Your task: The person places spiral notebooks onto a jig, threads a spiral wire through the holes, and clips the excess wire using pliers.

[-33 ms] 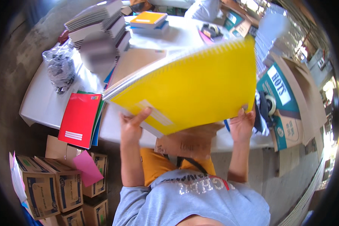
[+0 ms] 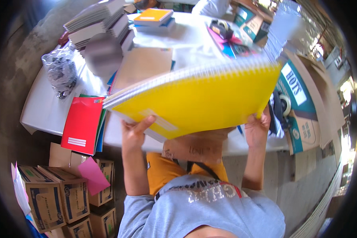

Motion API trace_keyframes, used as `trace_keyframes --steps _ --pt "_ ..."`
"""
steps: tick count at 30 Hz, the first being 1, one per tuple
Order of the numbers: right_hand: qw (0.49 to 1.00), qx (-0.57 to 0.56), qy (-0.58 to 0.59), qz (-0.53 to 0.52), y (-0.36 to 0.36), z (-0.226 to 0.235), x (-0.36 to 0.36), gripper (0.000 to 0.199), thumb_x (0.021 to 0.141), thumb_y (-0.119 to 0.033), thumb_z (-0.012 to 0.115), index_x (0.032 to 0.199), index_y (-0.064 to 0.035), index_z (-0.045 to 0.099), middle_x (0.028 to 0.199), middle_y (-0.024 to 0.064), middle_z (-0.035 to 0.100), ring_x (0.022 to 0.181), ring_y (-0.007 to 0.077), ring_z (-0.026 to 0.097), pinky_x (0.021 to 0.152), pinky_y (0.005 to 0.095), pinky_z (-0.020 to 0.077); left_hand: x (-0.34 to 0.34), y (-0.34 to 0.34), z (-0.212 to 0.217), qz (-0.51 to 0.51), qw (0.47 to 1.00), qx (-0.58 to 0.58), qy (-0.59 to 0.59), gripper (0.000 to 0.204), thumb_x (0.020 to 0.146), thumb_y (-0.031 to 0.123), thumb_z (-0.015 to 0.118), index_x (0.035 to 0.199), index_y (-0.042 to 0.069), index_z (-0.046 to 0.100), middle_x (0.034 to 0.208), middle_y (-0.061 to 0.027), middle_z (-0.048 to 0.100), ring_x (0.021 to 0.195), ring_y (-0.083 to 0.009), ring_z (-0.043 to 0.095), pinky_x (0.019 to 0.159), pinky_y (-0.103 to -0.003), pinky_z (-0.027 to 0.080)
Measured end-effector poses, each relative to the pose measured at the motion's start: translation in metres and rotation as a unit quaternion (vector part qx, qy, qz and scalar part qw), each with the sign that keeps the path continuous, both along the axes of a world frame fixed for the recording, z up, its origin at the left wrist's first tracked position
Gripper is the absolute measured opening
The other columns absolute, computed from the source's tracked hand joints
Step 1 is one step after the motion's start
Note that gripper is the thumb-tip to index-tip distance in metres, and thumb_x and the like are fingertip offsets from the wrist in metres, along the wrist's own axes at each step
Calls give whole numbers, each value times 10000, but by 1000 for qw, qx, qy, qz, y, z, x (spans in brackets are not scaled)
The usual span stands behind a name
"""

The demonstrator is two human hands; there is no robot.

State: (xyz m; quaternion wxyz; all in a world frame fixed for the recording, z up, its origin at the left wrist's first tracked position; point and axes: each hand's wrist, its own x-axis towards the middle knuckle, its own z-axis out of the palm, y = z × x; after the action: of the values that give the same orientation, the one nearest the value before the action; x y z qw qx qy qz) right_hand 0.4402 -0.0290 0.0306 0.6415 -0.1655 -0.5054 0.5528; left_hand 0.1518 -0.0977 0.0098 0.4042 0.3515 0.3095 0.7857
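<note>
Between my two hands I hold a stack of spiral notebooks (image 2: 198,97) with a yellow cover facing me, tilted above the table's near edge. My left hand (image 2: 134,131) grips its lower left edge, thumb on the cover beside a white label. My right hand (image 2: 258,123) pinches the lower right corner. The wire spiral runs along the upper, far edge, slightly blurred. Left of the stack, a red spiral notebook (image 2: 83,123) lies over green and blue ones at the table's edge. Behind it lies a beige-covered notebook (image 2: 141,67), partly hidden.
On the white table (image 2: 39,105) stand tall notebook stacks (image 2: 95,23), a plastic bag of dark bits (image 2: 60,73), orange and blue books (image 2: 154,16) and a tape dispenser (image 2: 221,28). Teal-and-brown cartons (image 2: 301,103) are at right. Cardboard boxes (image 2: 47,202) sit below left; a cardboard piece (image 2: 194,147) is before me.
The yellow-covered stack has tipped, its upper right corner now lower and farther right. My hands still hold it, with the left slightly farther left.
</note>
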Motion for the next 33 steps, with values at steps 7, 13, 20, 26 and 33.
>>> trace_keyframes --steps 7,13,20,26,33 --pt "902 61 -423 -61 -43 -59 12 472 760 10 694 1180 -40 485 973 76 603 872 110 577 795 257 473 -18 -14 -55 -75 968 -23 237 469 660 -84 746 1071 2 537 963 -88 638 918 -163 602 813 -282 501" --pt "963 -69 -258 -45 -52 -69 -13 460 756 -68 738 1095 -54 427 946 54 562 884 99 552 764 212 464 17 -24 -71 87 942 -190 261 650 686 1 767 1220 29 396 1054 -83 540 970 -179 545 852 -297 463" --pt "953 -152 -261 -14 -70 -73 -2 381 733 -46 743 1066 10 568 1012 106 630 953 155 600 858 298 470 25 -34 -87 31 969 -125 210 679 638 83 831 1180 17 427 1052 -93 573 1004 -192 552 875 -315 447" --pt "954 -177 -242 -21 -84 -92 7 380 733 -60 751 1058 19 571 974 98 642 912 157 610 842 294 473 21 -45 -95 46 953 -97 283 699 569 95 867 1139 16 469 1025 -84 610 943 -201 598 823 -326 476" --pt "918 -16 -383 -105 -66 -71 13 322 774 -56 710 1057 25 579 987 92 642 894 169 604 798 277 465 0 -44 -62 -44 829 -237 505 496 699 -48 727 1136 3 499 1069 -100 620 980 -185 599 819 -330 486"
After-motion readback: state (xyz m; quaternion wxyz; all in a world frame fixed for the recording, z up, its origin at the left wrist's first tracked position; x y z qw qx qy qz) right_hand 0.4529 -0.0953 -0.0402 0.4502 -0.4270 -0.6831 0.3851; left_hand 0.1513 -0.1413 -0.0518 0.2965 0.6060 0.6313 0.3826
